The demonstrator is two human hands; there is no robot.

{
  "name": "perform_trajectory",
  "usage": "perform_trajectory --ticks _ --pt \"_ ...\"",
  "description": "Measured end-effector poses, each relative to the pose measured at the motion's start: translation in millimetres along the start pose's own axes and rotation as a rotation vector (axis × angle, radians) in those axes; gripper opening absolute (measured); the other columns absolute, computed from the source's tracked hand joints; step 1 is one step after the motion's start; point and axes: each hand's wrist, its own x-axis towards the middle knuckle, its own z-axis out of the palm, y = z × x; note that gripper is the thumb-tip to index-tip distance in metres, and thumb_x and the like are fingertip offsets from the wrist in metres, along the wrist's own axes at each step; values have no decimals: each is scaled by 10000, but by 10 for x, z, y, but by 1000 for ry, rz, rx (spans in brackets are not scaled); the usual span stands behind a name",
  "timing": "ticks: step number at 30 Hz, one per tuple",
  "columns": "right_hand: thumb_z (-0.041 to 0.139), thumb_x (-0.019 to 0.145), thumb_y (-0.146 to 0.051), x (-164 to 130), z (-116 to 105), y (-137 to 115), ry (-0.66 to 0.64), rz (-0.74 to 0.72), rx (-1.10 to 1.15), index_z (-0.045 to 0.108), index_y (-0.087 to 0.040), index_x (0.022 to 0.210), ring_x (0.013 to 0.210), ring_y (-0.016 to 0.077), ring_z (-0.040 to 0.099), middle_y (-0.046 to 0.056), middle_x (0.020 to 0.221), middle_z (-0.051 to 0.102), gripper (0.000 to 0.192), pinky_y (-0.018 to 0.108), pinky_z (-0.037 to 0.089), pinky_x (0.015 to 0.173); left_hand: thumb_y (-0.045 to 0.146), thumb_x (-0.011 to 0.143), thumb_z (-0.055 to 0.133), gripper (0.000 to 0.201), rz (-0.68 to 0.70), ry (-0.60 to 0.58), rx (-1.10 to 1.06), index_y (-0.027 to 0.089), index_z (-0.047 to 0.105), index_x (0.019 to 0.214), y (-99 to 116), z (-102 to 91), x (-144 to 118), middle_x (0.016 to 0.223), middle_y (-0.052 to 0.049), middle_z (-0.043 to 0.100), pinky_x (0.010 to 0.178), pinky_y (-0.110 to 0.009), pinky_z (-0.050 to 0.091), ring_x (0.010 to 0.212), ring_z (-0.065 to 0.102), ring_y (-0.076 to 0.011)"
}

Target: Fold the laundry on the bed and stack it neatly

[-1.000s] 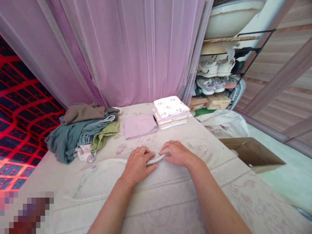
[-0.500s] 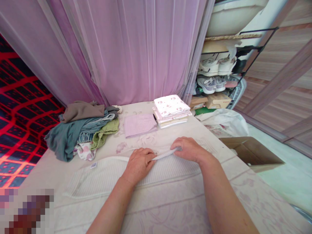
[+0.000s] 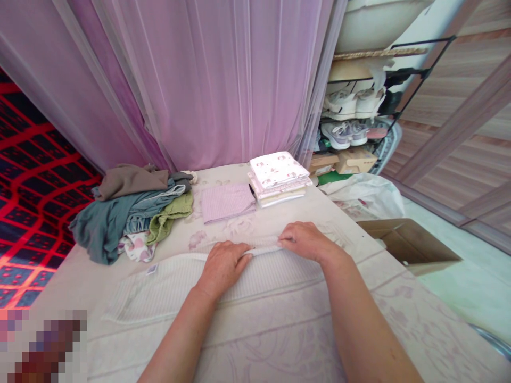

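A: White ribbed cloth (image 3: 167, 287) lies flat across the middle of the frame, on the pale flowered sheet (image 3: 279, 346). Both hands are on its far edge.

B: How do they hold it?

A: The left hand (image 3: 222, 264) pinches the raised edge with narrow fingers, its palm flat on the cloth. The right hand (image 3: 305, 240) pinches the same edge a little to the right. Between them the edge is a thin straight line.

B: How much is done, in your opinion?

A: I judge it is early for this piece. It is laid out long, with a small label at the left part, and I see only the far edge turned; the folds across are not yet made. Behind, upper centre, a folded stack (image 3: 278, 178) and a lilac folded piece (image 3: 227, 201) are ready.

B: And what is left?

A: A loose pile (image 3: 128, 213) of grey, green and brown clothes waits at the left, unfolded.
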Motion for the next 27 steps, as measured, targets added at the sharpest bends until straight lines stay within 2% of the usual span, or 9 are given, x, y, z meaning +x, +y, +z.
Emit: perform_trajectory --ticks 3,7,10,14,18,23,27 --pt "628 793 -341 -3 -25 13 -70 -18 31 746 -302 924 977 216 631 7 990 732 181 302 400 816 389 949 408 286 -27 -16 23 255 648 1026 9 -1 12 824 -44 677 752 -330 408 822 606 -220" --pt "549 847 -282 38 -35 -11 -77 11 -15 742 -276 912 953 195 634 13 973 732 204 287 394 795 414 950 393 314 -107 -12 49 236 646 1000 2 -23 23 777 -55 661 746 -331 411 779 614 -222" --pt "452 899 -276 92 -26 -67 -69 69 -104 732 -235 905 944 193 629 47 975 727 284 286 383 777 422 944 406 313 -212 3 91 245 634 1066 -63 -72 16 801 -56 678 768 -334 410 811 625 -226" --pt "430 915 -302 148 16 -124 -38 117 -141 714 -225 929 952 194 621 55 969 723 295 296 359 808 374 954 391 305 -291 46 84 243 648 1053 -194 -107 -2 925 -50 705 790 -322 414 891 633 -217" --pt "424 923 -310 167 74 -131 -3 142 -131 708 -236 958 950 189 620 47 977 726 296 305 346 824 348 952 390 311 -327 61 50 237 672 1020 -278 -51 1 982 -47 704 785 -319 430 917 633 -216" --pt "405 928 -303 165 90 -148 3 159 -139 718 -244 943 944 193 614 50 973 724 319 312 344 813 367 941 421 329 -395 60 16 232 640 1146 -297 6 18 1109 -52 693 838 -338 432 1008 621 -230" --pt "413 924 -324 158 80 -166 -18 171 -165 729 -252 941 945 213 599 68 971 707 324 325 346 795 376 920 450 299 -398 70 66 229 685 1035 -297 -6 29 990 -63 694 814 -358 431 947 616 -246"
